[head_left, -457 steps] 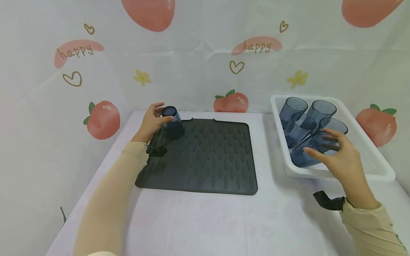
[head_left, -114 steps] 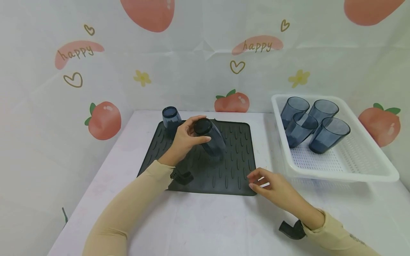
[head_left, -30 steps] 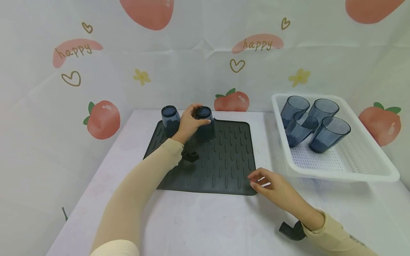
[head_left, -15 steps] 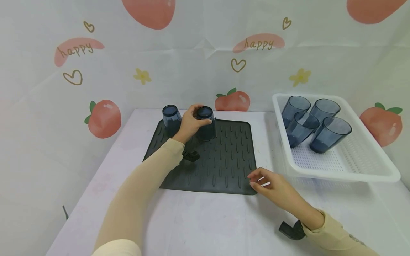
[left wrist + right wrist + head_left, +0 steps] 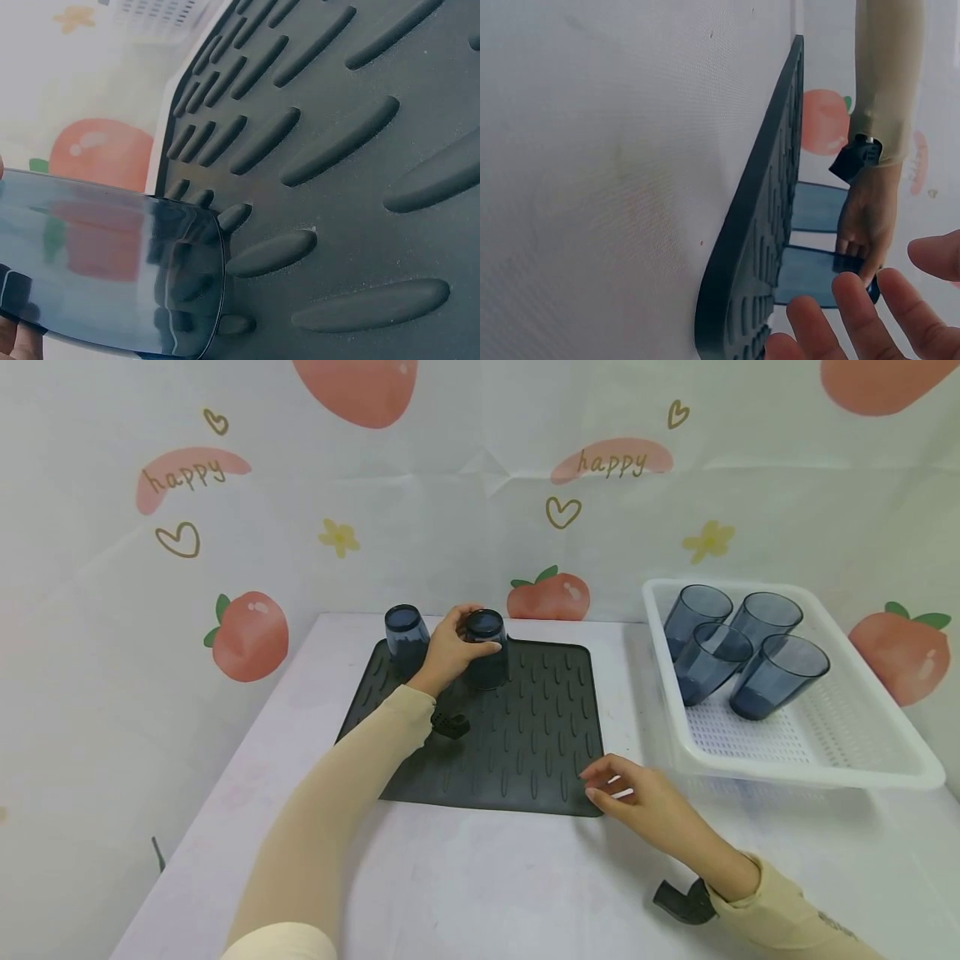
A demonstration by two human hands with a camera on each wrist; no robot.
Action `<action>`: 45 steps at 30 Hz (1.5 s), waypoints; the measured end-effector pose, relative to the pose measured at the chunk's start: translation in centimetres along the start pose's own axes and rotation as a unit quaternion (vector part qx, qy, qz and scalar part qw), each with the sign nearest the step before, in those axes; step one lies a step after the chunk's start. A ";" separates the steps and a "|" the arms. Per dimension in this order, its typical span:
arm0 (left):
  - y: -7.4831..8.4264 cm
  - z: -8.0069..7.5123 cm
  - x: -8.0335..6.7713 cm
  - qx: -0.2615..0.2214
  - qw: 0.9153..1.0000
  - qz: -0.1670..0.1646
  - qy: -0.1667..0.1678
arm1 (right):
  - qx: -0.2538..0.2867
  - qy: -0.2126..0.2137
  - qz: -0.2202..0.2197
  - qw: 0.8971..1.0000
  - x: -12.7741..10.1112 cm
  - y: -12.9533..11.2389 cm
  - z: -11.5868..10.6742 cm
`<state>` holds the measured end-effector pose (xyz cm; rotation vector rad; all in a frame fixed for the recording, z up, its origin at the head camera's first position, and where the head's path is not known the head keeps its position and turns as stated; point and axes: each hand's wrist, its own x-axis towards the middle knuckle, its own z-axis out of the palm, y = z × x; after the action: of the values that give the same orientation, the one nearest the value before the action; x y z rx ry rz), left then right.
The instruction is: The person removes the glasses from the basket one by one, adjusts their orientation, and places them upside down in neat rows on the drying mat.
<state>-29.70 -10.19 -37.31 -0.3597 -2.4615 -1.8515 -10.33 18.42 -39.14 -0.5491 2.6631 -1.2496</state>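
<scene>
My left hand [image 5: 452,647] grips a blue-tinted drinking glass [image 5: 491,668] near its base. The glass is upside down, its rim on the black ridged drying mat [image 5: 517,735], at the back. In the left wrist view the glass [image 5: 97,262] meets the mat surface [image 5: 360,247] rim first. Just left of it stands a second overturned glass [image 5: 407,639], apart from it. My right hand [image 5: 633,793] holds nothing and stays by the mat's front right corner, fingers loosely bent. The right wrist view shows the fingers [image 5: 855,315] of that hand free.
To the right, a white plastic basket [image 5: 885,768] holds several blue glasses [image 5: 780,677], mouths up and leaning. Behind the table [image 5: 480,885] hangs a wall sheet printed with fruit and flowers [image 5: 450,510].
Since the oldest frame, one glass was released at the back left, and another left the basket and was turned onto the mat beside it. Over the last second, almost nothing has moved.
</scene>
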 end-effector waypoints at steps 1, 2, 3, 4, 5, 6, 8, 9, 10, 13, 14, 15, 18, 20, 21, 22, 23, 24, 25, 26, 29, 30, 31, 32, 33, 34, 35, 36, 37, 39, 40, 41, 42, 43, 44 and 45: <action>-0.1 0.0 0.1 0.000 1.000 0.001 0.000 | -0.001 0.000 0.000 1.000 0.0 0.0 0.0; -0.2 0.0 0.1 0.000 1.000 0.001 0.000 | -0.002 0.001 0.000 1.000 0.0 0.0 0.0; -0.3 -0.1 0.1 0.000 1.000 0.002 0.001 | -0.002 0.001 0.001 1.000 0.0 0.0 0.0; -0.4 -0.1 0.2 0.000 1.000 0.002 0.001 | -0.003 0.001 0.001 1.000 0.0 0.0 0.0; -0.5 -0.1 0.2 0.000 1.000 0.002 0.001 | -0.003 0.002 0.001 1.000 0.0 0.0 0.0; -0.6 -0.1 0.3 0.000 1.000 0.002 0.001 | -0.003 0.002 0.000 1.000 0.0 0.0 0.0; -0.6 -0.1 0.3 -0.002 1.000 0.003 0.001 | -0.003 0.002 0.000 1.000 0.0 0.0 0.0; -0.6 -0.1 0.3 -0.002 1.000 0.004 0.000 | -0.003 0.003 -0.001 1.000 0.0 0.0 0.0; -0.6 -0.1 0.3 -0.002 1.000 0.004 -0.001 | -0.002 0.003 -0.002 1.000 0.0 0.0 0.0; -0.6 -0.1 0.3 -0.003 1.000 0.005 -0.005 | -0.002 0.003 -0.002 1.000 0.0 0.0 0.0; -0.6 -0.1 0.3 -0.003 1.000 0.004 -0.006 | -0.001 0.003 -0.003 1.000 0.0 0.0 0.0; -0.7 -0.2 0.3 -0.002 1.000 0.003 -0.008 | 0.000 0.003 -0.003 1.000 -0.1 0.0 0.0; -0.9 -0.2 0.4 -0.006 1.000 0.000 -0.011 | 0.001 0.004 -0.003 1.000 -0.1 0.0 0.0; -1.0 -0.2 0.4 -0.009 1.000 -0.001 -0.013 | 0.003 0.005 -0.002 1.000 -0.2 -0.1 0.1; -1.0 -0.2 0.4 -0.009 1.000 0.000 -0.013 | 0.004 0.005 -0.001 1.000 -0.2 -0.1 0.1; -1.0 -0.2 0.4 -0.009 1.000 0.000 -0.012 | 0.004 0.006 0.001 1.000 -0.2 -0.2 0.1; -1.0 -0.2 0.4 -0.009 1.000 -0.001 -0.012 | 0.005 0.007 0.000 1.000 -0.2 -0.4 0.0; -1.0 -0.2 0.3 -0.008 1.000 -0.001 -0.011 | 0.007 0.008 -0.001 1.000 -0.2 -0.5 -0.1; -1.0 -0.3 0.3 -0.006 1.000 -0.001 -0.010 | 0.008 0.011 -0.003 1.000 -0.2 -0.7 -0.2; -1.0 -0.3 0.3 -0.005 1.000 -0.001 -0.009 | 0.010 0.013 -0.004 1.000 -0.3 -0.8 -0.3; -0.8 -0.3 0.3 -0.003 1.000 -0.002 -0.009 | 0.011 0.024 -0.010 1.000 -0.3 -1.2 -0.7; -0.8 -0.3 0.3 -0.003 1.000 -0.001 -0.010 | 0.009 0.029 -0.010 0.999 -0.3 -1.3 -0.7; -0.7 -0.3 0.3 -0.003 1.000 -0.001 -0.010 | 0.008 0.035 -0.010 0.999 -0.3 -1.4 -0.8; -0.7 -0.4 0.2 -0.003 1.000 -0.001 -0.011 | 0.006 0.040 -0.009 0.999 -0.3 -1.4 -0.9; -0.7 -0.4 0.2 -0.003 1.000 -0.001 -0.012 | 0.003 0.046 -0.010 0.999 -0.3 -1.4 -1.0; -0.6 -0.4 0.2 -0.003 1.000 -0.001 -0.013 | 0.001 0.053 -0.011 0.999 -0.3 -1.4 -1.1; -0.6 -0.4 0.3 -0.003 1.000 -0.001 -0.013 | -0.002 0.058 -0.011 0.998 -0.4 -1.4 -1.2; -0.6 -0.4 0.2 -0.002 1.000 -0.001 -0.013 | -0.002 0.062 -0.014 0.998 -0.4 -1.4 -1.3; -0.6 -0.4 0.3 -0.001 1.000 -0.001 -0.013 | -0.002 0.066 -0.017 0.998 -0.4 -1.5 -1.4; -0.7 -0.4 0.3 0.001 1.000 -0.002 -0.012 | -0.002 0.071 -0.021 0.997 -0.4 -1.6 -1.5; -0.7 -0.4 0.3 0.001 1.000 -0.002 -0.011 | -0.002 0.073 -0.023 0.997 -0.5 -1.7 -1.6; -0.7 -0.4 0.3 0.001 1.000 -0.001 -0.011 | -0.002 0.074 -0.025 0.997 -0.5 -1.8 -1.7; -0.7 -0.4 0.3 0.001 1.000 -0.001 -0.010 | -0.003 0.076 -0.028 0.997 -0.5 -1.9 -1.8; -0.8 -0.4 0.3 0.000 1.000 -0.001 -0.010 | -0.005 0.079 -0.030 0.996 -0.5 -2.0 -1.9; -0.7 -0.4 0.3 -0.001 1.000 -0.001 -0.011 | -0.007 0.081 -0.032 0.996 -0.5 -2.2 -1.9; -0.7 -0.4 0.3 -0.001 1.000 0.000 -0.011 | -0.010 0.083 -0.033 0.996 -0.5 -2.3 -2.0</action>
<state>-30.21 -10.67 -37.83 -0.3808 -2.4738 -1.8608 -9.85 18.70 -36.12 -0.5648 2.8180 -1.3439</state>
